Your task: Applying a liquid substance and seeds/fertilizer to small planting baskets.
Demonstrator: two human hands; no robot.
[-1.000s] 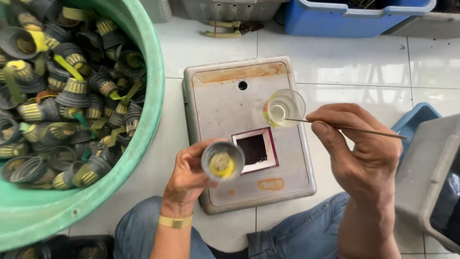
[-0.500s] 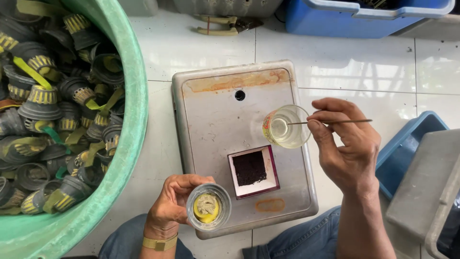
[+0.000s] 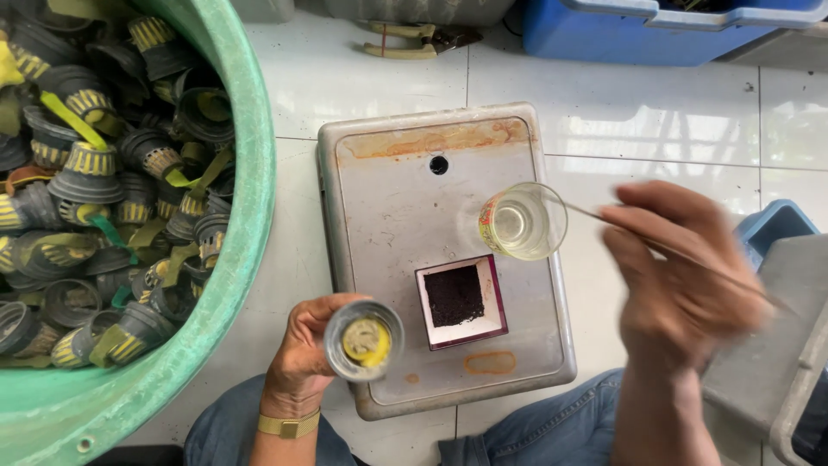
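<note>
Our left hand (image 3: pixel 302 362) grips a small cup (image 3: pixel 363 341) — our right hand (image 3: pixel 681 276) pinches a thin stick (image 3: pixel 604 216), pointing left into the glass (image 3: pixel 522 223).

A red-and-yellow label (image 3: pixel 488 226), seemingly, wraps the clear cup (image 3: pixel 523 222).
</note>
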